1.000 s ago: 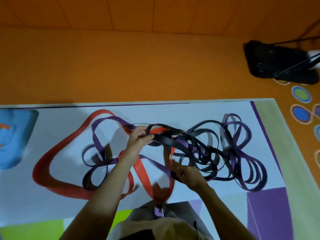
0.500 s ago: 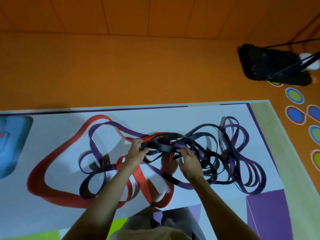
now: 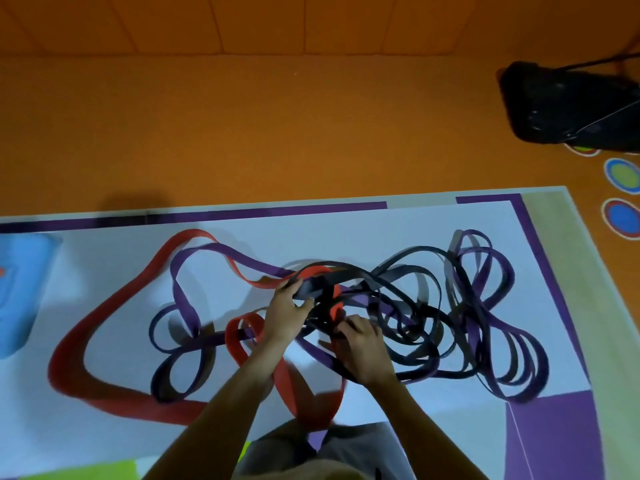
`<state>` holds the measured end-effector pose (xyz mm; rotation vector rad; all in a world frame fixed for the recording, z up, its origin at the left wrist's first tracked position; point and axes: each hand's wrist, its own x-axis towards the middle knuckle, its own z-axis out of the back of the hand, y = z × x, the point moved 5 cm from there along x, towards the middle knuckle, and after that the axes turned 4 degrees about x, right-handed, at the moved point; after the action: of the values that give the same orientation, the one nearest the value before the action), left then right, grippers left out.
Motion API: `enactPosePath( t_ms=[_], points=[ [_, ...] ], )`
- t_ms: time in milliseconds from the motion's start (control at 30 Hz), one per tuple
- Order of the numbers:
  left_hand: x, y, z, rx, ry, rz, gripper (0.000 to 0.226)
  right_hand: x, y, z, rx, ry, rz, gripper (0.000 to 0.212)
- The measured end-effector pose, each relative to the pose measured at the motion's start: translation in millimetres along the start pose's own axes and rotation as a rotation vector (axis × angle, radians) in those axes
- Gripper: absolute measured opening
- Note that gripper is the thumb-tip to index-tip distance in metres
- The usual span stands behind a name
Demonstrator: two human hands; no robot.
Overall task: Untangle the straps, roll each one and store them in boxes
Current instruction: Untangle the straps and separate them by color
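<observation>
Setting: a white mat (image 3: pixel 346 230) with purple borders lies on an orange floor (image 3: pixel 277 133), seen from above by a camera on the person's head.
Straps: three long flat straps lie tangled on the mat – a red strap (image 3: pixel 104 313), a purple strap (image 3: pixel 498 323) and a black strap (image 3: pixel 415 271).
Spread of the tangle: its long axis runs left to right across the mat; the red strap loops wide to the left, while the purple and black loops pile up on the right.
Knot: the straps cross thickest at the middle of the mat, directly in front of the person, where both hands meet.
Left hand: the left hand (image 3: pixel 285 315) is closed on a band of the black strap at the far side of the knot, thumb and fingers pinching it.
Right hand: the right hand (image 3: pixel 363 348) is curled into the knot on the near side, fingers bent among black and red bands; exactly which band it grips cannot be told.
Which hand is nearer what: the left hand sits toward the red loop, the right hand toward the black and purple pile – so the black strap probably has to be drawn rightward, away from the red.
Progress: no strap is free or rolled yet, by the look of it.
Boxes: a blue container (image 3: pixel 20 292) sits at the mat's left edge, well apart from the hands; whether it is one of the storage boxes is unclear.
Other: a black bag (image 3: pixel 568 105) rests on the floor at upper right, beside coloured floor circles (image 3: pixel 623 174).
</observation>
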<state>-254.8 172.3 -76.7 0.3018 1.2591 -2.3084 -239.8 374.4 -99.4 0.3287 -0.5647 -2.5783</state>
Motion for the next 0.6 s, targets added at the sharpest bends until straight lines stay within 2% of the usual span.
enactPosePath(
  t_ms=[67,200,300,433,500,600],
  points=[
    [2,2,-4,0.053,-0.024,-0.003,0.064,-7,0,-3,0.026,0.002,0.039,0.023],
    [2,7,-13,0.18,0.03,-0.054,0.085,-11,1,-2,0.13,0.027,0.005,0.021],
    [2,11,-14,0.279,0.103,-0.084,0.097,-3,0,2,0.225,0.097,-0.124,0.013],
    [0,23,-12,0.293,0.214,-0.064,0.113,10,-11,3,0.296,0.154,-0.332,0.017],
    [-4,26,-9,0.262,0.247,-0.062,0.118,15,-12,2,0.295,0.194,-0.44,0.03],
    [-10,27,-5,0.228,0.27,-0.08,0.128,16,-13,1,0.238,0.232,-0.604,0.065]
  ],
)
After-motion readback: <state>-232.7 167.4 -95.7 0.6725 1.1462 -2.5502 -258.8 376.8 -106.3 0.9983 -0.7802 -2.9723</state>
